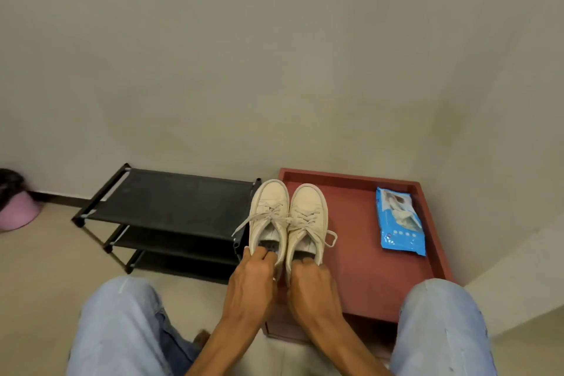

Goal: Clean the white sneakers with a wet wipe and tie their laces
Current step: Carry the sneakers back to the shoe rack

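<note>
Two white sneakers stand side by side, toes pointing away from me, at the left edge of a red table (360, 253). My left hand (253, 278) grips the heel of the left sneaker (270, 207), fingers inside its opening. The heel of the right sneaker (308, 210) is held the same way by my right hand (309, 281). Both sneakers' laces hang loose and untied. A blue pack of wet wipes (399, 221) lies closed on the table's right side, apart from the shoes.
A black three-tier shoe rack (171, 201) stands directly left of the table, touching the left sneaker's side. My knees in light jeans (122, 323) frame the bottom. A pink object (18, 210) sits at the far left by the wall.
</note>
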The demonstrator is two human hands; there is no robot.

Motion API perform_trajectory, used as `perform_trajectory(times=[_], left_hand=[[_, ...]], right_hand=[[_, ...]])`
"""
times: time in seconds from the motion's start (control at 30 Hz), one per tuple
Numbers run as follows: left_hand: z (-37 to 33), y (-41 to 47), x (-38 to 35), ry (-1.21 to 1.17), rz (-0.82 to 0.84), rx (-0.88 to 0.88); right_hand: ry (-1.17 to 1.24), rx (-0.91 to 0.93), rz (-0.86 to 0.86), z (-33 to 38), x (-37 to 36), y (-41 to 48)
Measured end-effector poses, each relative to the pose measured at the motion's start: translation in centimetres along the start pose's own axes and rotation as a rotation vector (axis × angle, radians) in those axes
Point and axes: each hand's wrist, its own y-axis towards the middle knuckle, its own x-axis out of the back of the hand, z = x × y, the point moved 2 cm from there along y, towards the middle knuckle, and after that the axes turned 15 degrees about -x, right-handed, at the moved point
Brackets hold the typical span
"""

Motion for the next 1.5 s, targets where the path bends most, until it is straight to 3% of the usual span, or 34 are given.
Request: perform_trajectory(times=[0.33, 0.63, 1.0, 1.23, 1.5], left_hand=[[4.0, -3.2, 2.4, 0.016, -0.045, 0.063], [14.0, -7.5, 7.4, 0.107, -0.022, 0.181], [24.6, -13.2, 12.3, 0.109, 0.093, 0.498], [32.4, -16.1, 11.0, 0.106, 0.141, 0.639], [38.7, -15.8, 4.1, -0.055, 0.154, 0.574]], right_hand=[[0.0, 0.123, 0.033, 4.3, -2.9, -0.4], [-0.038, 0.27, 0.124, 15.3, -6.0, -0.9], [-0.034, 0.369, 0.374, 27.1, -12.8, -1.0], [-0.041, 0.4, 0.507, 32.4, -19.9, 0.6], [-0.121, 0.308, 0.534, 32.0, -27.6, 3.9]])
